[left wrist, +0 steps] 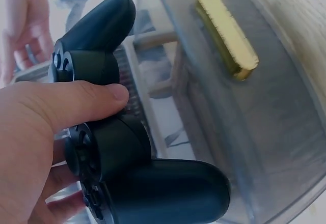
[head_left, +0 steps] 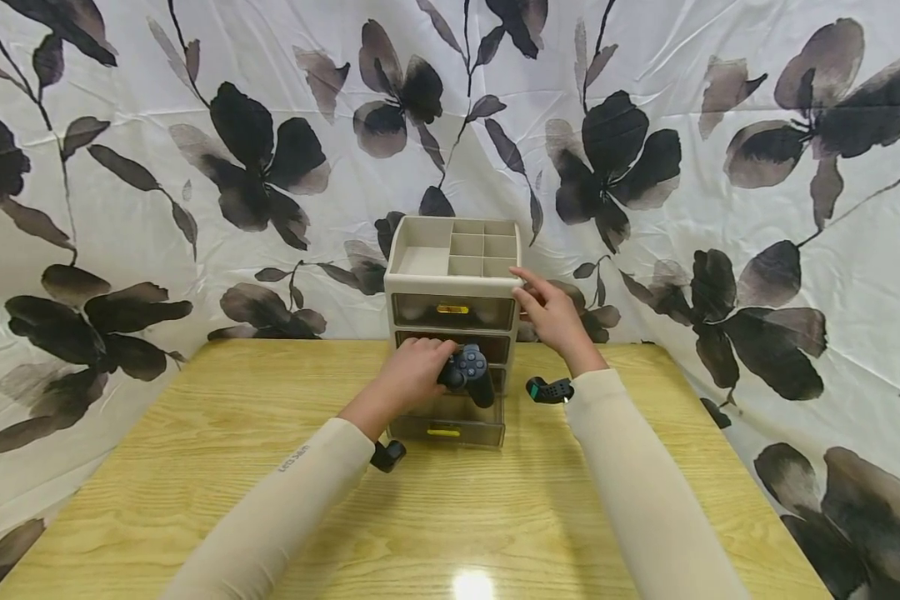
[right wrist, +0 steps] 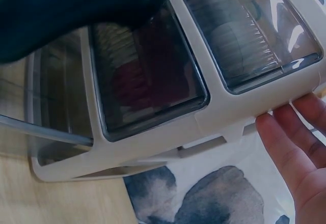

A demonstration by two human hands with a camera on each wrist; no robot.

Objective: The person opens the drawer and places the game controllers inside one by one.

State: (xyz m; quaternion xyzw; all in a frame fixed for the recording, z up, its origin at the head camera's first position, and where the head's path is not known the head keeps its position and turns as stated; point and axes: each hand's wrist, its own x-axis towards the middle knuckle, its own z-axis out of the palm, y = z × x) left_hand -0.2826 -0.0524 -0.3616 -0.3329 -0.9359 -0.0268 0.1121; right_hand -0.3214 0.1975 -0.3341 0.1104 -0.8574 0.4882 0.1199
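My left hand (head_left: pixel 412 372) grips a black game controller (head_left: pixel 471 367) in front of a cream drawer unit (head_left: pixel 453 286). In the left wrist view, the thumb lies across the middle of the controller (left wrist: pixel 163 191), with the fingers on its far side. Below it, the clear bottom drawer (head_left: pixel 483 433), with a yellow handle (head_left: pixel 444 432), is pulled out. My right hand (head_left: pixel 558 323) touches the unit's upper right side. Its fingertips rest along the cream frame (right wrist: pixel 229 117) in the right wrist view, beside the closed top drawer (right wrist: pixel 254 35).
The unit stands at the back of a wood-grain table (head_left: pixel 270 500). On its top is an organizer tray (head_left: pixel 426 260) with several compartments. Reddish contents (right wrist: pixel 137 84) show through a middle drawer. Behind hangs a white floral cloth (head_left: pixel 307 50).
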